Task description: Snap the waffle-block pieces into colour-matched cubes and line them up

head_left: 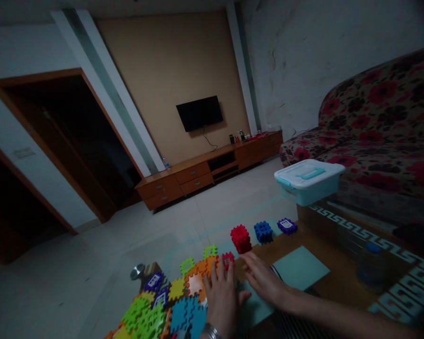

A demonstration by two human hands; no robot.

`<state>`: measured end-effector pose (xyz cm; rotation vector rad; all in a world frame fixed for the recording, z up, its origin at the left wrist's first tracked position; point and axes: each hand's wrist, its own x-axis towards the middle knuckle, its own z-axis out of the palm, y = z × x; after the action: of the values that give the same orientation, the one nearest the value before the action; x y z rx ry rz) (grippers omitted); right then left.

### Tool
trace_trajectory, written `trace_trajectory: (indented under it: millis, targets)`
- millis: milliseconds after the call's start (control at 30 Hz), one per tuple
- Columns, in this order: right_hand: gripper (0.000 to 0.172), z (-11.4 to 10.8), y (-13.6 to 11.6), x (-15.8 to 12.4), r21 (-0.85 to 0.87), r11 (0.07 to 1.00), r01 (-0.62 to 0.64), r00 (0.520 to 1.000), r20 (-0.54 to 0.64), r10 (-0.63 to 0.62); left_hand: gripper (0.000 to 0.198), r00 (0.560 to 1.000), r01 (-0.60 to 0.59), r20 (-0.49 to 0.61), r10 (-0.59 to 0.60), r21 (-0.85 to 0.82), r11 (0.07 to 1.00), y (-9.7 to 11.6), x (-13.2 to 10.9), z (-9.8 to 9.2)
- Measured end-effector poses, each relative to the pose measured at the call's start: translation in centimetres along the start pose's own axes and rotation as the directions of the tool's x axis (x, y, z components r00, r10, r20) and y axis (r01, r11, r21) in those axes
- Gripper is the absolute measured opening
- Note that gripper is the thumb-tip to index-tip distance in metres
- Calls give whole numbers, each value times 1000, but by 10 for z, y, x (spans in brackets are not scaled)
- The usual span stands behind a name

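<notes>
My left hand [222, 292] lies palm down over the right end of a spread of interlocking plastic puzzle tiles, fingers stretched out. Near its fingertips are orange tiles [199, 269] and a red tile [228, 259]. Blue tiles [185, 313] lie left of my left wrist. My right hand [263, 278] has its fingers extended and slightly apart, with fingertips at the near base of a stack of red tiles [240, 238]; no grip on it shows. Farther right stand a blue tile stack [263, 231] and a purple tile stack [287, 226].
Lime green tiles [144, 318], yellow tiles [177, 288] and purple tiles [153, 281] cover the table's left part. A pale sheet [300, 268] lies right of my hands. Beyond stand a blue-capped bottle [372, 266] and a lidded storage box [309, 181]. A floral sofa [378, 127] is at right.
</notes>
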<state>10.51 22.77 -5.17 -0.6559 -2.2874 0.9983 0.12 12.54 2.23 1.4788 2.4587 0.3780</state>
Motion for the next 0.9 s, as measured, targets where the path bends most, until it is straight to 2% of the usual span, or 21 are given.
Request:
trace_trajectory:
  millis: [67,200,267,367,433,500,600,633,667,733,800,900]
  targets:
    - [58,14,-13,7,-88,993,75,995,65,-70,64,1000,16,8,-18,216,976,-17,-7,-2]
    - [53,42,-31,31,-218,976,9,997,72,6,56,999,52,-21,-48,347,937,-55,-17,-13]
    - [50,50,-37,33,-224,975,18,995,95,3,53,996,88,-27,-84,377,922,-74,-22,-20]
    - [42,54,-47,23,-224,971,78,989,144,-46,51,993,119,-49,-108,375,920,-100,-28,-31]
    - [36,54,-55,13,-205,967,149,977,179,-113,50,991,132,-52,-121,347,929,-113,-28,-36]
    - [32,54,-62,8,-151,950,272,944,236,-233,51,990,142,-60,-130,324,935,-120,-27,-39]
    - [25,57,-69,13,-57,896,441,856,325,-401,51,996,58,-76,-38,282,958,-119,-23,-41]
    - [21,58,-69,17,-55,890,453,849,332,-412,50,997,-4,-72,24,263,965,-115,-20,-40]
    - [20,58,-68,22,-75,895,440,862,317,-397,49,995,-68,-60,86,246,967,-110,-17,-39]
    - [23,57,-64,32,-164,924,345,925,226,-305,47,985,-163,-22,172,226,960,-98,-8,-35]
    - [28,55,-56,40,-265,939,221,974,118,-196,48,981,-193,18,195,228,954,-86,5,-29]
    - [24,49,-41,44,-367,923,119,992,73,-99,45,978,-209,49,203,238,948,-74,26,-20]
